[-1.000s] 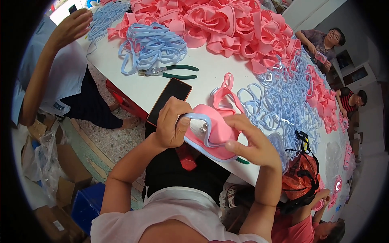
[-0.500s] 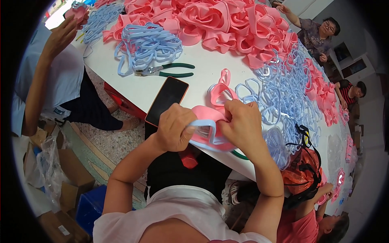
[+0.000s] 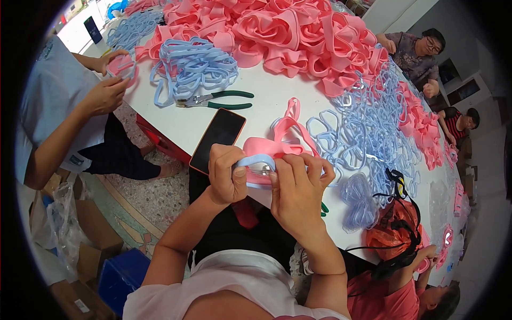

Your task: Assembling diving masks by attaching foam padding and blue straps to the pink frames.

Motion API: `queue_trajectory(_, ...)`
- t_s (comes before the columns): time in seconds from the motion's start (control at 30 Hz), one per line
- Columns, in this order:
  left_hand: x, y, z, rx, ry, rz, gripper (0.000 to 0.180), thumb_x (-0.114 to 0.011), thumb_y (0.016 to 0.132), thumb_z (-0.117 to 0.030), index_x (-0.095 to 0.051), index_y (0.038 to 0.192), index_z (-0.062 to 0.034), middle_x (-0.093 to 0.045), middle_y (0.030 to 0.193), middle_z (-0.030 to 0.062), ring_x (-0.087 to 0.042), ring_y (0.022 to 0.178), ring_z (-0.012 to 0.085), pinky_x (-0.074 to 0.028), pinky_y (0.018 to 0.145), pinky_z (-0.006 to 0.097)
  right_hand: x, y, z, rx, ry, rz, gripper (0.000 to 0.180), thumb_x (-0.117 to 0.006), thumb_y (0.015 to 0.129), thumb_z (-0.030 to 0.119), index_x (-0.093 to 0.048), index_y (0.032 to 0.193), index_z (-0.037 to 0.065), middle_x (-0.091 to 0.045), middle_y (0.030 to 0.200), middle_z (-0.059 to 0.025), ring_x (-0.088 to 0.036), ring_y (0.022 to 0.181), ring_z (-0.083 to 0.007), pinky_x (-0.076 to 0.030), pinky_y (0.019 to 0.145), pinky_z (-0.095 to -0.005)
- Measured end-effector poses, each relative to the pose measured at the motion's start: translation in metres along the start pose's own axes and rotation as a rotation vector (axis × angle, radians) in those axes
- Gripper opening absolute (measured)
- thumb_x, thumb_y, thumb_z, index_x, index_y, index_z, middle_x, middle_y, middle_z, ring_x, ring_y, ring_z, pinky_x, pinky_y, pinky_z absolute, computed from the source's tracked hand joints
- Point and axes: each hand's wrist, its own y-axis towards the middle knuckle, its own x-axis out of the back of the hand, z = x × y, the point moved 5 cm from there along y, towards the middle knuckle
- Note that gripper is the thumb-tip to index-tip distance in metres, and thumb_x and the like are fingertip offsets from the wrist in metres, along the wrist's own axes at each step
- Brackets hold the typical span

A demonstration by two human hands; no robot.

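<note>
Item: pink moulded piece (image 3: 266,152) with light-blue strip (image 3: 255,161), held above the white table's (image 3: 266,93) near edge. Left hand (image 3: 226,173) pinches the strip's curved end; right hand (image 3: 298,189) closes over its other side, fingers pressed down. Fitting appears partly done: strip seated on one side, remainder hidden. Beyond the hands: dark phone (image 3: 217,140), green-handled pliers (image 3: 216,100), loose blue and pink heaps.

At centre frame I see my left hand (image 3: 226,176) and right hand (image 3: 298,194) pinching a pale blue strap (image 3: 255,160) against a pink foam piece (image 3: 266,149). Upper left lie green-handled pliers (image 3: 216,100); a dark phone (image 3: 217,140) lies on the white desk (image 3: 266,88).
</note>
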Motion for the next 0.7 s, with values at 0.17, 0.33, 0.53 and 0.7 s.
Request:
queue_trajectory(0.17,0.000,0.027,-0.016,0.010,0.040,0.220,0.027,-0.066,0.086,-0.019,-0.059,0.105,-0.0018,-0.054,0.091,0.0111,-0.053,0.077,0.0256,-0.043,0.068,0.035,0.003,-0.002,-0.012,0.052,-0.002,-0.003,0.018,-0.065,0.080,0.013,-0.060,0.096,0.006,-0.056,0.098,-0.0056,-0.050,0.100,-0.0240,-0.024,0.100,-0.0491)
queue_trajectory(0.33,0.005,0.039,-0.021,0.121,-0.079,0.428,0.035,-0.078,0.070,-0.014,-0.067,0.103,-0.0056,-0.052,0.088,0.0087,-0.053,0.076,0.0246,-0.044,0.067,0.034,0.006,-0.002,-0.008,0.099,0.061,0.007,0.020,-0.067,0.078,0.012,-0.061,0.096,0.006,-0.057,0.096,-0.0051,-0.051,0.099,-0.0249,-0.025,0.100,-0.0486)
queue_trajectory(0.53,0.001,0.040,-0.020,0.161,-0.157,0.501,0.025,-0.075,0.070,-0.004,-0.068,0.094,-0.0043,-0.051,0.085,0.0089,-0.052,0.073,0.0250,-0.044,0.066,0.033,-0.001,-0.004,-0.011,0.128,0.050,0.004,0.024,-0.070,0.077,0.016,-0.062,0.098,0.007,-0.058,0.096,-0.0049,-0.052,0.096,-0.0255,-0.029,0.095,-0.0455)
queue_trajectory(0.7,0.012,0.030,0.023,0.599,-0.302,0.539,0.016,-0.067,0.084,-0.014,-0.067,0.094,-0.0015,-0.051,0.085,0.0049,-0.051,0.077,0.0158,-0.040,0.070,0.026,0.033,-0.015,-0.049,0.046,0.099,-0.037,0.031,-0.070,0.079,0.014,-0.061,0.107,0.006,-0.059,0.104,-0.0090,-0.055,0.097,-0.0269,-0.037,0.090,-0.0408)
